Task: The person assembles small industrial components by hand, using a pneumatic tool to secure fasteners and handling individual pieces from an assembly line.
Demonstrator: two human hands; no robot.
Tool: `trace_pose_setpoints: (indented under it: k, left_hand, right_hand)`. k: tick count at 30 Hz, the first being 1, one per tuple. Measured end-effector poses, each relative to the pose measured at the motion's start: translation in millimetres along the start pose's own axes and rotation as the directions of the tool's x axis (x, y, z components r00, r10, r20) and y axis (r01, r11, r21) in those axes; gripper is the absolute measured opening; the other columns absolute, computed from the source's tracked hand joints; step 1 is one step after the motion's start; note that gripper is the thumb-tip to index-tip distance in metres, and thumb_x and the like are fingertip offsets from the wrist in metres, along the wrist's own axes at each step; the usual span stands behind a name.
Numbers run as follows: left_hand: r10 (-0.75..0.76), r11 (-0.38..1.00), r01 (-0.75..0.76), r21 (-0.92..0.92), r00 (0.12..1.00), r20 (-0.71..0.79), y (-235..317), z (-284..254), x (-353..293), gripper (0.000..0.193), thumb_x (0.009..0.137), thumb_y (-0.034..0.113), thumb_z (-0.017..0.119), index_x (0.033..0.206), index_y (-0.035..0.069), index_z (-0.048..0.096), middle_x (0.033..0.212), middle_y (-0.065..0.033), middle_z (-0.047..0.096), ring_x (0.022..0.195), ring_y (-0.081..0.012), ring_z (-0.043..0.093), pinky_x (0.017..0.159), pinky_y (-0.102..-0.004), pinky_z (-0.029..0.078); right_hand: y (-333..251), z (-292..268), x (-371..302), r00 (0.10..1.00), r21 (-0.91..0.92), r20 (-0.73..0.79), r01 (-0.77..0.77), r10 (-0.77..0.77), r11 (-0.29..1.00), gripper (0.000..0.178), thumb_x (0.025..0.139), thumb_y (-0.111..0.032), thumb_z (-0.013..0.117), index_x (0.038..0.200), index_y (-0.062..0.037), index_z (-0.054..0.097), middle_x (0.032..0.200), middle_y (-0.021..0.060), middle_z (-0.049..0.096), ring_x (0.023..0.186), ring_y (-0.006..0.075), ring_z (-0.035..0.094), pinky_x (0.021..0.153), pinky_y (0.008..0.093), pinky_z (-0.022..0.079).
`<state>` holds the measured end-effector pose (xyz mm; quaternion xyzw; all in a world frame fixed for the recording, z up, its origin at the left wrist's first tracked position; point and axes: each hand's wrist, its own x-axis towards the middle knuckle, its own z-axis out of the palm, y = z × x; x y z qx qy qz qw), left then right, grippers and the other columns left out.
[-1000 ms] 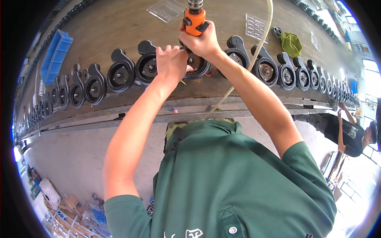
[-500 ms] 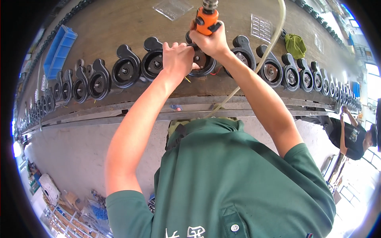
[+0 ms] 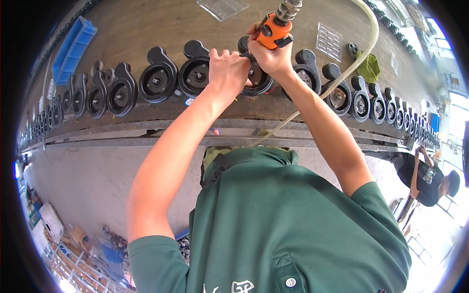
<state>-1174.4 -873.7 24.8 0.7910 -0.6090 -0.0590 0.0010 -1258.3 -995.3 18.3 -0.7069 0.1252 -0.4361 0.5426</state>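
Observation:
My right hand is wrapped round an orange air tool with a metal fitting at its upper end. The tool leans to the right, above a round black wheel-like housing. My left hand grips this housing at its left rim, fingers over the top and thumb low near its inner face. Between the hands, the housing's brown inner plate and centre pin show in part. The tool's working tip is hidden by my right hand. Just left of my left hand stands a similar black housing.
Similar housings line the bench on both sides. A pale hose arcs down at the right. Also there are a blue bin, clear plastic trays and a green cloth. Another person stands far right.
The air tool has tipped from nearly upright to leaning right, and my right hand has shifted slightly right with it. The hose bows further out. The whole view has shifted a little.

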Motion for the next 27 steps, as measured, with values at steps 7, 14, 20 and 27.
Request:
trace_pose_setpoints:
  k: [7, 14, 20, 27]
  left_hand:
    - [-0.002, 0.998, -0.003, 0.057, 0.996, 0.089, -2.3, -11.0, 5.0, 0.044, 0.077, 0.055, 0.085, 0.101, 0.018, 0.081, 0.105, -0.0043, 0.075, 0.112, -0.0243, 0.068, 0.102, -0.0522, 0.047]
    - [0.006, 1.0, -0.007, 0.024, 1.0, 0.021, -0.6, -0.1, 1.4, 0.046, 0.071, 0.051, 0.089, 0.095, 0.013, 0.079, 0.101, -0.0045, 0.075, 0.107, -0.0265, 0.07, 0.098, -0.0546, 0.049]
    - [0.021, 0.995, -0.016, -0.098, 0.999, 0.044, -2.6, 4.1, 7.4, 0.046, 0.069, 0.042, 0.093, 0.091, 0.005, 0.077, 0.095, -0.0118, 0.075, 0.096, -0.0297, 0.074, 0.092, -0.0442, 0.053]
    - [0.051, 0.975, -0.046, -0.218, 0.998, 0.02, -9.3, 4.0, 6.7, 0.046, 0.069, 0.036, 0.095, 0.093, 0.001, 0.078, 0.095, -0.0182, 0.074, 0.094, -0.0354, 0.073, 0.091, -0.0425, 0.056]
  right_hand:
    - [-2.2, -4.1, 9.3, 0.992, 0.055, 0.021, -0.127, 0.126, 0.99, 0.015, 0.079, -0.002, 0.069, 0.094, 0.0002, 0.07, 0.072, -0.001, 0.065, 0.067, 0.0053, 0.057, 0.063, 0.0256, 0.05]
    - [-50.6, -9.6, -1.3, 0.964, 0.226, -0.081, -0.229, 0.253, 0.947, 0.014, 0.081, 0.005, 0.064, 0.094, 0.0007, 0.063, 0.085, 0.0031, 0.068, 0.068, 0.0083, 0.063, 0.063, 0.0249, 0.053]
    - [-38.3, -22.8, -37.8, 0.943, 0.242, -0.068, -0.301, 0.325, 0.922, 0.025, 0.084, 0.009, 0.056, 0.108, 0.0046, 0.057, 0.08, 0.0081, 0.061, 0.068, 0.0185, 0.063, 0.066, 0.0327, 0.054]
    - [-36.9, -17.3, -39.6, 0.933, 0.297, -0.047, -0.327, 0.356, 0.897, 0.024, 0.087, 0.006, 0.055, 0.111, 0.0036, 0.057, 0.084, 0.0086, 0.062, 0.072, 0.0185, 0.063, 0.071, 0.0333, 0.054]
